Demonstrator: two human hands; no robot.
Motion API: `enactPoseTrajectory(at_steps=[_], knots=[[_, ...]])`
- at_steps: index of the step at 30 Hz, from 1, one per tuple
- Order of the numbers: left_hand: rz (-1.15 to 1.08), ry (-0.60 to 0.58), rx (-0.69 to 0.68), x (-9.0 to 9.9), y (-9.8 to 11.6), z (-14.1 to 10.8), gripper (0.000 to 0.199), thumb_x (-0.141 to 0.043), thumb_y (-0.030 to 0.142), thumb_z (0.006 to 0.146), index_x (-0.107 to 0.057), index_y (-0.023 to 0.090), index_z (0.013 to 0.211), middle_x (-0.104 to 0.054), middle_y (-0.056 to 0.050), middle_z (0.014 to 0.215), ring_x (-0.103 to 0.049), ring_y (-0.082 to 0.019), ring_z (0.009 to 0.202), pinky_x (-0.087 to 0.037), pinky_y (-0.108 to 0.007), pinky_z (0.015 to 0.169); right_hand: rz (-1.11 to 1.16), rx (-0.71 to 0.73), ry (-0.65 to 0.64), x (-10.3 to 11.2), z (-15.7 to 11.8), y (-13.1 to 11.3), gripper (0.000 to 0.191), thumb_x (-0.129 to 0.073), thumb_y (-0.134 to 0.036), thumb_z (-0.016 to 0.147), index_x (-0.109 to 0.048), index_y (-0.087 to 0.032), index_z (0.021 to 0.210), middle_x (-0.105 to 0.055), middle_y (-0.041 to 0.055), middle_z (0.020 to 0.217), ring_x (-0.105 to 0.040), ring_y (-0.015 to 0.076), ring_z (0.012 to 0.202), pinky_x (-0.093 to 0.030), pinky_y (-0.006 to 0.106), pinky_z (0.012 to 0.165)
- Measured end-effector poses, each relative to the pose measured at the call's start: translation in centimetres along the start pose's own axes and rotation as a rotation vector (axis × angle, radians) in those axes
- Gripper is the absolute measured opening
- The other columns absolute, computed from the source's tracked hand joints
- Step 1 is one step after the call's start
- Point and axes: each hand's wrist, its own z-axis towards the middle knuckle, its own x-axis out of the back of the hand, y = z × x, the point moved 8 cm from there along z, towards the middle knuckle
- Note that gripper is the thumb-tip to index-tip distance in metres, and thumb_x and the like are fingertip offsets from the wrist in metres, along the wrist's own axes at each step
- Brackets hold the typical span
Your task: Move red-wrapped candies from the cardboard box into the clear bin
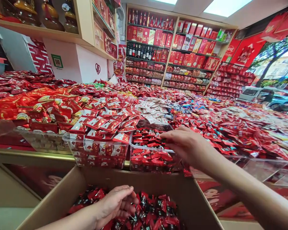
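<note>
My left hand [120,203] is inside an open cardboard box [105,175], palm turned sideways and fingers loosely curled, with nothing visible in it. Beneath it lie many small red-and-black wrapped candies [156,210]. My right hand [181,142] reaches across to the right side of a clear plastic bin [146,149], its fingers stretched out and slightly blurred. Similar red-and-black packets [148,135] fill that bin, and I see nothing held in this hand. Part of the bin's right side is hidden behind the hand.
Left of that bin stands another clear bin [96,145] heaped with red-and-white packets. Orange-red packets [45,108] lie farther left, white packets [153,108] behind, and a broad candy heap [242,127] to the right. Shelves [170,48] with bottles and red boxes line the back.
</note>
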Motion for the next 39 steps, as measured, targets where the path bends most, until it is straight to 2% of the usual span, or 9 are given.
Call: enactPoseTrajectory(at_steps=[3, 6, 11, 20, 23, 26, 30, 35, 39], knots=[[0.04, 0.006, 0.031, -0.1, -0.4, 0.0, 0.026, -0.046, 0.042, 0.071, -0.047, 0.016, 0.077, -0.058, -0.005, 0.083, -0.056, -0.014, 0.068, -0.036, -0.024, 0.058, -0.269, -0.069, -0.215, -2.7, 1.4, 4.2, 0.02, -0.046, -0.022, 0.071, -0.058, -0.023, 0.086, -0.061, 0.0027, 0.073, -0.049, 0.0176, 0.075, -0.036, 0.026, 0.062], [0.067, -0.002, 0.034, 0.0, -0.4, 0.1, 0.026, -0.048, 0.042, 0.069, -0.046, 0.017, 0.076, -0.058, -0.004, 0.082, -0.057, -0.014, 0.067, -0.037, -0.024, 0.058, -0.404, -0.119, -0.436, -5.6, 1.9, 6.9, 0.019, -0.048, -0.019, 0.065, -0.058, -0.02, 0.081, -0.06, 0.0043, 0.071, -0.051, 0.0172, 0.069, -0.034, 0.024, 0.055], [0.121, -0.012, 0.063, 0.3, -0.7, 0.4, 0.029, -0.048, 0.044, 0.068, -0.047, 0.016, 0.075, -0.058, -0.005, 0.083, -0.056, -0.012, 0.065, -0.036, -0.022, 0.055, -0.467, -0.124, -0.651, -7.5, 2.6, 7.5, 0.026, -0.05, -0.021, 0.061, -0.054, -0.018, 0.086, -0.059, 0.0064, 0.078, -0.053, 0.018, 0.067, -0.032, 0.022, 0.048], [0.205, -0.11, 0.08, -0.3, -0.9, -0.1, 0.025, -0.048, 0.041, 0.069, -0.048, 0.016, 0.077, -0.059, -0.005, 0.084, -0.057, -0.012, 0.067, -0.033, -0.019, 0.053, -0.472, -0.028, -0.827, -10.5, 3.0, 7.1, 0.026, -0.055, -0.017, 0.056, -0.06, -0.014, 0.081, -0.06, 0.0087, 0.079, -0.054, 0.0184, 0.071, -0.034, 0.022, 0.052], [0.226, -0.114, 0.089, -0.3, -1.1, -0.2, 0.027, -0.048, 0.042, 0.069, -0.049, 0.017, 0.078, -0.059, -0.005, 0.086, -0.057, -0.012, 0.068, -0.033, -0.019, 0.053, -0.407, -0.125, -0.951, -10.9, 2.3, 7.2, 0.025, -0.059, -0.023, 0.054, -0.062, -0.014, 0.077, -0.061, 0.0061, 0.074, -0.054, 0.0162, 0.065, -0.034, 0.021, 0.049], [0.233, -0.121, 0.092, -0.3, -1.2, -0.2, 0.028, -0.048, 0.043, 0.068, -0.049, 0.017, 0.079, -0.059, -0.005, 0.086, -0.057, -0.013, 0.069, -0.033, -0.02, 0.054, -0.353, -0.213, -1.004, -10.7, 2.0, 6.9, 0.029, -0.06, -0.03, 0.055, -0.063, -0.013, 0.079, -0.061, 0.0049, 0.074, -0.054, 0.0155, 0.063, -0.035, 0.021, 0.047], [0.24, -0.121, 0.1, -0.2, -1.5, -0.1, 0.028, -0.049, 0.043, 0.068, -0.049, 0.017, 0.079, -0.059, -0.005, 0.086, -0.058, -0.013, 0.069, -0.033, -0.02, 0.053, -0.328, -0.232, -1.032, -11.0, 2.2, 6.6, 0.029, -0.06, -0.029, 0.055, -0.063, -0.012, 0.077, -0.061, 0.0054, 0.071, -0.053, 0.0152, 0.062, -0.035, 0.021, 0.047], [0.238, -0.126, 0.101, -0.2, -1.5, -0.1, 0.028, -0.049, 0.043, 0.068, -0.049, 0.017, 0.078, -0.059, -0.005, 0.084, -0.057, -0.013, 0.066, -0.033, -0.02, 0.052, -0.298, -0.232, -1.062, -11.3, 2.2, 6.5, 0.017, -0.056, -0.016, 0.057, -0.064, -0.011, 0.071, -0.061, 0.0054, 0.066, -0.053, 0.015, 0.058, -0.036, 0.022, 0.047], [0.247, -0.123, 0.113, -0.2, -1.7, -0.3, 0.026, -0.05, 0.041, 0.067, -0.05, 0.017, 0.078, -0.059, -0.005, 0.084, -0.057, -0.012, 0.066, -0.033, -0.02, 0.052, -0.322, -0.207, -1.004, -11.2, 2.5, 6.0, 0.019, -0.05, -0.005, 0.057, -0.064, -0.01, 0.07, -0.061, 0.0078, 0.068, -0.054, 0.0171, 0.064, -0.037, 0.023, 0.051]])
